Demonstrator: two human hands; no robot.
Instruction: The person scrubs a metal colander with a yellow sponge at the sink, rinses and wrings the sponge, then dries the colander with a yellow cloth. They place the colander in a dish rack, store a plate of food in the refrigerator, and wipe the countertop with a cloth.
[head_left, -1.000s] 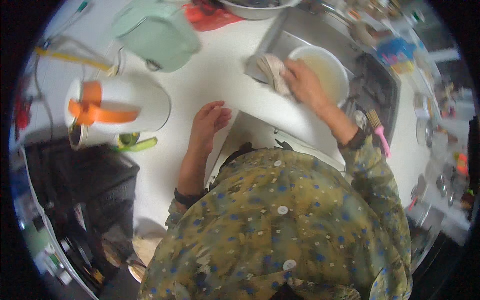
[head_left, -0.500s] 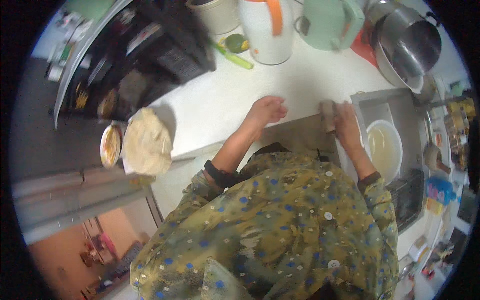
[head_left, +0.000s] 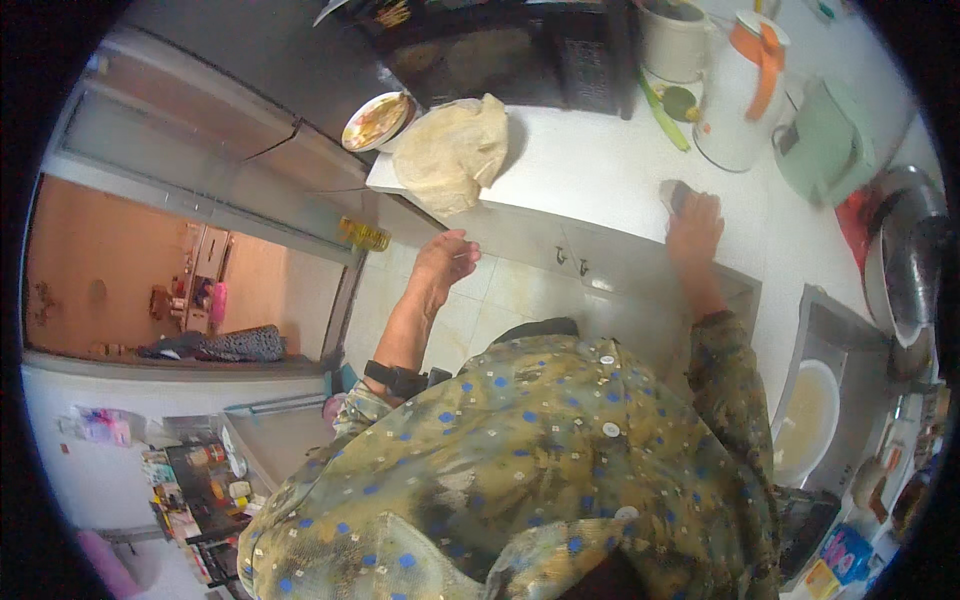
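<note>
Apparent wiping step: the right hand holds a greyish cloth beneath its fingers on the desk, the left hand loosely curled, empty, well leftward; continuing seemingly calls for flat pressure.

There is room to pass along the bench between the cream cloth and the right hand. A black unit walls the far side; beyond the right hand, a green stalk and white jug bar the way.
</note>
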